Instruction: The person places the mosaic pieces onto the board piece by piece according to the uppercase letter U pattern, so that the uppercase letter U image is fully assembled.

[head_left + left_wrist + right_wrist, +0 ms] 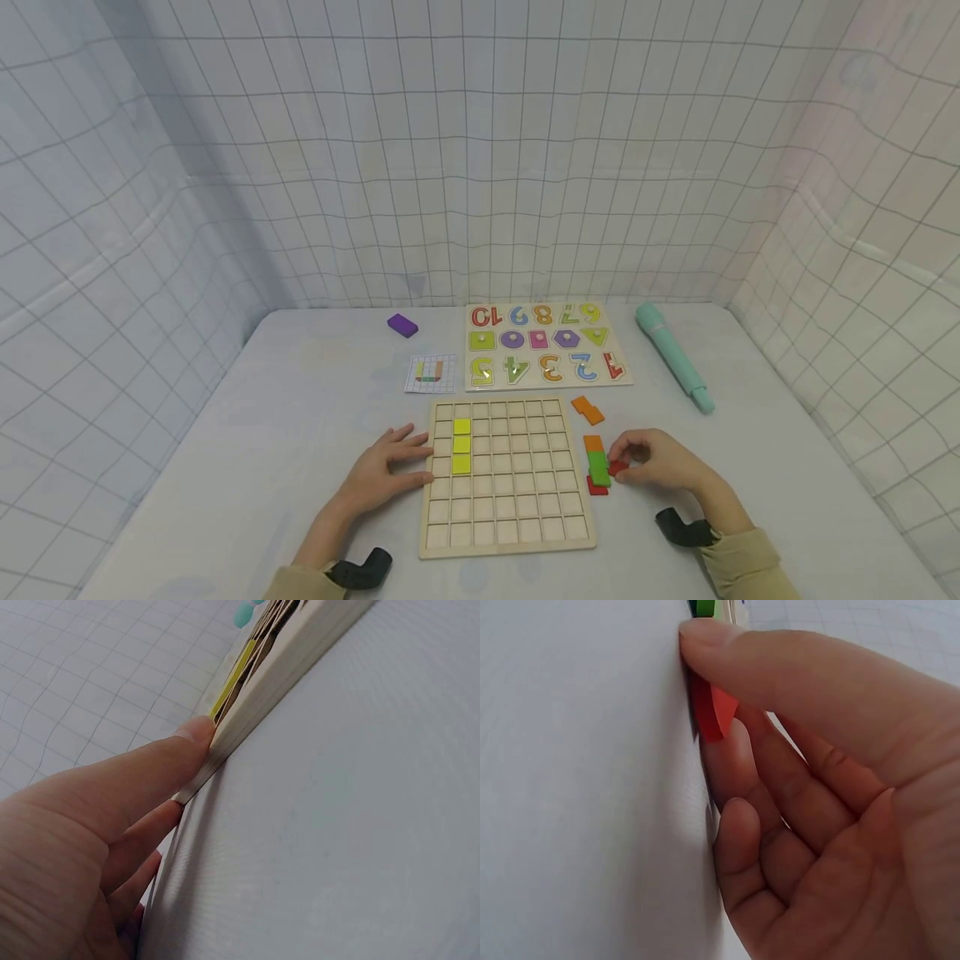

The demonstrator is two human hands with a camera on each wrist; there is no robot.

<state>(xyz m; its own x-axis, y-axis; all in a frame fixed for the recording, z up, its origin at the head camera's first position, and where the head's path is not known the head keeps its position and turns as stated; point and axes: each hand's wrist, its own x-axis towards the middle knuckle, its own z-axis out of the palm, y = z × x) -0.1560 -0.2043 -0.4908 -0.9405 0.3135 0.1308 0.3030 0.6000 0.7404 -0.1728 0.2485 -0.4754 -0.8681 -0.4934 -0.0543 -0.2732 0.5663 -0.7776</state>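
Note:
A wooden grid board [508,547] lies on the table, three yellow tiles [462,444] in a column near its left side. My left hand [378,473] touches the board's left edge, fingers spread and thumb tip at the rim. In the left wrist view the thumb [135,776] lies against the board's side, by a yellow tile [234,679]. Right of the board, my right hand [663,460] pinches a red tile [714,709] between thumb and fingers, close over the table. Beside it are green tiles [598,469], an orange tile [593,443] and another red tile [597,490].
Two orange tiles [587,410] lie by the board's upper right corner. Behind stand a number-and-shape puzzle [497,385], a small pattern card [412,383] and a purple block [402,325]. A teal wand-shaped object [675,357] lies at the right. Grid-patterned curtains [487,167] surround the table.

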